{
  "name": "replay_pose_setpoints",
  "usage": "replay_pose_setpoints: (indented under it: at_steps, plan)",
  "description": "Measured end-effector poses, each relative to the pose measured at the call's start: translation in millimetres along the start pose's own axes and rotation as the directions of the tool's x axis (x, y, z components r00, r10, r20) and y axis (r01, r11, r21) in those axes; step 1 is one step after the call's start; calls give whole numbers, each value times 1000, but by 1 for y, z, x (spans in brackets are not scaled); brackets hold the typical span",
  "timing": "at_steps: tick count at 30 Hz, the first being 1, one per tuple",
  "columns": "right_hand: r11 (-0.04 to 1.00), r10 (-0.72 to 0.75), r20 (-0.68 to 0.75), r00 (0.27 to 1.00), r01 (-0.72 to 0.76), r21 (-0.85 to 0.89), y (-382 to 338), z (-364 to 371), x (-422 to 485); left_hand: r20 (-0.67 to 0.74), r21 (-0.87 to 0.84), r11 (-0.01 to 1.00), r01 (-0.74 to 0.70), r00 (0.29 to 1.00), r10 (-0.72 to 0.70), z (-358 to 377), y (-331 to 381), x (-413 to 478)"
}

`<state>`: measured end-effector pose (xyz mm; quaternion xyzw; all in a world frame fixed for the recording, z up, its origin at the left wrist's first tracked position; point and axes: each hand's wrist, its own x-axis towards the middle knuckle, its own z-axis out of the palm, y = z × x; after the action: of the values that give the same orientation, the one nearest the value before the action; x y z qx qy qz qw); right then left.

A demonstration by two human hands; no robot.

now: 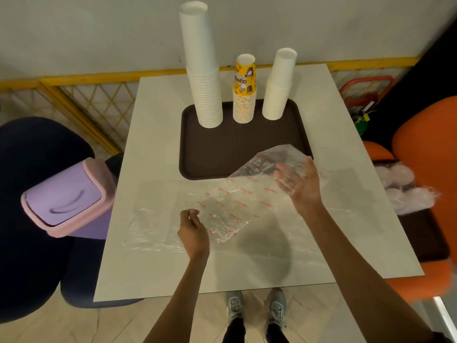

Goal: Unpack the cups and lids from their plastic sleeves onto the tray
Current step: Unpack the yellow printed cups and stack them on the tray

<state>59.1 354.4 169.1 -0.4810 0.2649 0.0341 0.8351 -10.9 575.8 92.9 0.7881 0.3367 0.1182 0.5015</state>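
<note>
While the left hand (194, 231) pinches the sleeve (235, 204), the right hand (300, 186) spreads its fingers (280, 169) against it.
Likely limp, slippery; grip an edge.

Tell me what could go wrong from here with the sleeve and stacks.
1. The printed sleeve, pinched by the left hand and raised at the right hand over the tray, could swing into the tall white stack and topple it.
2. The clear sleeve lying loose on the table could slide off.
</note>
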Motion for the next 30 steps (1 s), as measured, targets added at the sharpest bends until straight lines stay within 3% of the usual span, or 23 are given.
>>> replay_pose_setpoints:
  at_steps: [2,4,6,8,11,14,15,17,19,21,23,30]
  plan:
    - [967,-156,-75,985,137,-213,-8,-1,0,13,46,998,-33,999,33,-3,-4,2]
    - [834,-451,-144,881,359,-419,-6,-7,-7,31,94,994,-63,998,61,-4,-5,5]
    - [718,-582,-136,802,428,-549,7,-17,-17,49,142,986,-89,995,83,-5,-5,8]
    - [735,-499,-157,852,321,-597,26,-29,-21,62,192,974,-117,992,107,-7,-7,13]
    - [797,-185,-250,950,-3,-604,56,-46,-28,95,262,955,-139,989,118,-8,-13,22]
    - [685,-69,-229,971,-121,-719,82,-51,-53,140,319,929,-189,979,151,-10,-17,30]
    - [570,-87,-167,982,-88,-817,90,-52,-62,154,342,918,-198,976,154,-11,-18,33]
    - [245,-152,35,988,72,-967,109,-53,-73,184,384,898,-215,971,154,-13,-22,39]
    - [80,-211,237,948,259,-963,127,-56,-77,201,400,889,-224,968,153,-15,-27,44]
    - [10,-272,379,884,397,-918,149,-62,-74,213,409,883,-232,965,155,-17,-30,50]
    - [-75,-330,438,836,439,-895,157,-68,-67,229,411,877,-250,959,166,-17,-29,53]
    - [-78,-445,434,783,450,-890,150,-58,-51,269,399,882,-252,951,150,-13,-31,67]
